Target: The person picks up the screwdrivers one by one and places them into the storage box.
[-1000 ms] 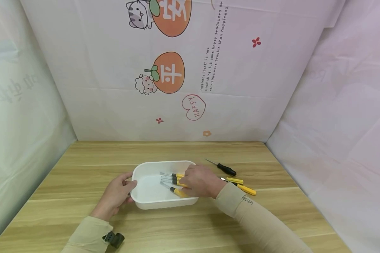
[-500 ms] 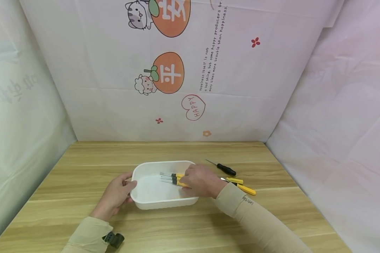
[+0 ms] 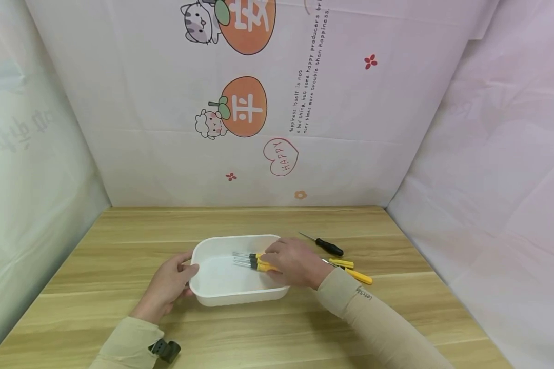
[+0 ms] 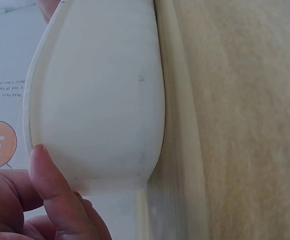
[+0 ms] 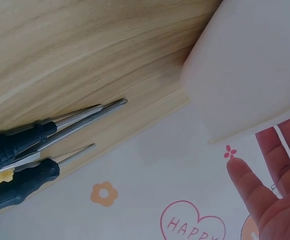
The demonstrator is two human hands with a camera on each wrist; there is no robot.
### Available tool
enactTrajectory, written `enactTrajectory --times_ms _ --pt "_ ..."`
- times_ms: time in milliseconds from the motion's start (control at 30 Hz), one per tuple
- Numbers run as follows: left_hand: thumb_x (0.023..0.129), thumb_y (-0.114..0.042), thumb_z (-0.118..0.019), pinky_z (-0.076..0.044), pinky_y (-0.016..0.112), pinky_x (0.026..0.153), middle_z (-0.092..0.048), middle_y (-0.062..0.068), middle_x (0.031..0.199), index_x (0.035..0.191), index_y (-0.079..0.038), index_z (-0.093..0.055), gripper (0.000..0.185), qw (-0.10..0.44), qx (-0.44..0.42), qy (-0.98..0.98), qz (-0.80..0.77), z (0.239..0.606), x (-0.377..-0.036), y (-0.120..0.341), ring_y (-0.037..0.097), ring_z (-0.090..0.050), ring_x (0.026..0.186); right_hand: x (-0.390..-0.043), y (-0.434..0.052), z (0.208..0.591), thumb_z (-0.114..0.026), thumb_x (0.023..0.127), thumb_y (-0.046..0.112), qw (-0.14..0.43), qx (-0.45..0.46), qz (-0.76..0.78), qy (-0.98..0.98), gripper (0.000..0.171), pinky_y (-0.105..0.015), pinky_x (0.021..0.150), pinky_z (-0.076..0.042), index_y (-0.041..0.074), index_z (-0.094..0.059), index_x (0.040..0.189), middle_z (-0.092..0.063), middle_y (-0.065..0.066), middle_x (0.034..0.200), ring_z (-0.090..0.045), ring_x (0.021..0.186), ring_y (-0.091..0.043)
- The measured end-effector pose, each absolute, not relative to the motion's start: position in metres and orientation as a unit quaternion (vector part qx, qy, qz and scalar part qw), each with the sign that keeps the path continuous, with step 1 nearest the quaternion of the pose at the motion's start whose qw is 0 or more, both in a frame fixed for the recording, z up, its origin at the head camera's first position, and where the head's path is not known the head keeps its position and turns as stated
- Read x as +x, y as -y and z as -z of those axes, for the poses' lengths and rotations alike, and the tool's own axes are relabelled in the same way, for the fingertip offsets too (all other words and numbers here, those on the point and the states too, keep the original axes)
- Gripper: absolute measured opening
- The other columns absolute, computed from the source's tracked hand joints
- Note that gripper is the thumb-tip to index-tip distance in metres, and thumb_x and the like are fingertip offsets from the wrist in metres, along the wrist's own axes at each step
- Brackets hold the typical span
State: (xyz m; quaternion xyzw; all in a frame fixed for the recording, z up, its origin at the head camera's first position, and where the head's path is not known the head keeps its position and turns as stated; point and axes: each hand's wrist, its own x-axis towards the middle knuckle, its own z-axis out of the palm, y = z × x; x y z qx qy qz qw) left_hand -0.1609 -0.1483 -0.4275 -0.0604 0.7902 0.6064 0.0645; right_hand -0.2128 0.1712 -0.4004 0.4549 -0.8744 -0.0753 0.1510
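A white plastic basket (image 3: pixel 219 279) stands on the wooden table. My left hand (image 3: pixel 172 281) grips its left end, thumb over the rim and fingers outside; the left wrist view shows the thumb (image 4: pixel 47 175) against the wall. Several yellow-handled screwdrivers (image 3: pixel 246 264) lie side by side in the basket, their shafts pointing left. My right hand (image 3: pixel 297 261) reaches over the right end and holds their handles between thumb and fingers; it hides most of the handles. In the right wrist view the fingers (image 5: pixel 250 185) go past the rim, and the basket wall hides their tips.
On the table right of the basket lie a black-handled screwdriver (image 3: pixel 329 247) and yellow-handled screwdrivers (image 3: pixel 357 275), partly behind the right forearm. A printed white backdrop (image 3: pixel 341 154) rises at the table's back, with white sheets at both sides.
The slanted screwdriver at the near side of the basket has swung in beside the others. My right hand has shifted slightly on the handles. My left hand has stayed on the rim.
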Motion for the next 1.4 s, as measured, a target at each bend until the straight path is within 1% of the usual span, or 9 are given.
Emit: enactTrajectory --times_ms 133,267,433,633,733,833,1067,1300,1400 --pt "0.107 -0.016 -0.056 -0.055 0.024 0.053 -0.057 0.024 0.122 0.156 -0.001 -0.041 0.054 0.066 -0.057 -0.789 -0.608 0.428 -0.161 0.149 0.019 -0.061 0.072 -0.211 -0.174 0.399 -0.071 0.099 0.038 0.153 0.453 0.068 0.876 0.037 -0.04 0.102 -0.056 0.022 -0.072 0.132 -0.071 -0.001 0.133 -0.067 0.12 -0.021" --pt "0.107 -0.016 -0.056 -0.055 0.024 0.053 -0.057 0.023 0.124 0.157 -0.003 -0.042 0.053 0.069 -0.065 -0.789 -0.607 0.428 -0.16 0.149 0.019 -0.061 0.072 -0.211 -0.176 0.4 -0.069 0.1 0.041 0.167 0.454 0.066 0.872 0.043 -0.045 0.108 -0.053 0.023 -0.067 0.139 -0.066 -0.005 0.142 -0.063 0.128 -0.025" --pt "0.108 -0.016 -0.055 -0.055 0.024 0.054 -0.057 0.024 0.125 0.157 -0.003 -0.041 0.053 0.069 -0.065 -0.79 -0.605 0.428 -0.16 0.149 0.018 -0.06 0.072 -0.212 -0.179 0.402 -0.069 0.1 0.043 0.185 0.451 0.069 0.87 0.048 -0.046 0.113 -0.05 0.026 -0.062 0.144 -0.06 -0.005 0.15 -0.058 0.136 -0.026" --pt "0.108 -0.017 -0.055 -0.055 0.024 0.054 -0.057 0.023 0.125 0.157 -0.003 -0.04 0.054 0.071 -0.064 -0.791 -0.604 0.429 -0.16 0.149 0.018 -0.06 0.073 -0.212 -0.182 0.401 -0.067 0.1 0.049 0.168 0.435 0.069 0.882 0.055 -0.049 0.118 -0.043 0.028 -0.056 0.15 -0.052 -0.006 0.157 -0.05 0.143 -0.027" --pt "0.108 -0.018 -0.055 -0.055 0.024 0.054 -0.057 0.024 0.125 0.157 -0.002 -0.04 0.054 0.07 -0.061 -0.791 -0.605 0.428 -0.16 0.15 0.017 -0.06 0.073 -0.213 -0.183 0.402 -0.067 0.1 0.049 0.164 0.429 0.063 0.886 0.056 -0.05 0.12 -0.041 0.028 -0.055 0.151 -0.051 -0.006 0.158 -0.048 0.145 -0.028" --pt "0.108 -0.018 -0.055 -0.055 0.024 0.054 -0.057 0.023 0.125 0.158 -0.002 -0.04 0.054 0.071 -0.062 -0.79 -0.605 0.428 -0.159 0.149 0.017 -0.06 0.072 -0.213 -0.185 0.403 -0.068 0.099 0.049 0.169 0.424 0.064 0.888 0.057 -0.05 0.121 -0.04 0.029 -0.055 0.151 -0.051 -0.007 0.158 -0.048 0.145 -0.029" --pt "0.108 -0.016 -0.055 -0.055 0.023 0.054 -0.057 0.024 0.126 0.157 -0.003 -0.041 0.053 0.072 -0.065 -0.789 -0.606 0.427 -0.159 0.149 0.019 -0.061 0.075 -0.213 -0.192 0.4 -0.068 0.099 0.047 0.166 0.409 0.065 0.895 0.059 -0.051 0.121 -0.039 0.029 -0.052 0.153 -0.046 -0.007 0.161 -0.045 0.147 -0.032" --pt "0.108 -0.017 -0.055 -0.055 0.024 0.054 -0.057 0.024 0.127 0.157 -0.002 -0.04 0.054 0.071 -0.061 -0.79 -0.606 0.427 -0.161 0.149 0.02 -0.062 0.077 -0.217 -0.2 0.4 -0.069 0.098 0.042 0.184 0.398 0.058 0.897 0.063 -0.052 0.12 -0.04 0.029 -0.048 0.156 -0.047 -0.007 0.159 -0.047 0.144 -0.032" --pt "0.108 -0.016 -0.055 -0.055 0.023 0.054 -0.057 0.024 0.127 0.157 -0.003 -0.041 0.053 0.07 -0.062 -0.791 -0.605 0.427 -0.161 0.149 0.02 -0.062 0.076 -0.218 -0.204 0.4 -0.069 0.097 0.04 0.194 0.395 0.059 0.896 0.066 -0.052 0.119 -0.041 0.028 -0.045 0.157 -0.049 -0.008 0.158 -0.048 0.143 -0.034"
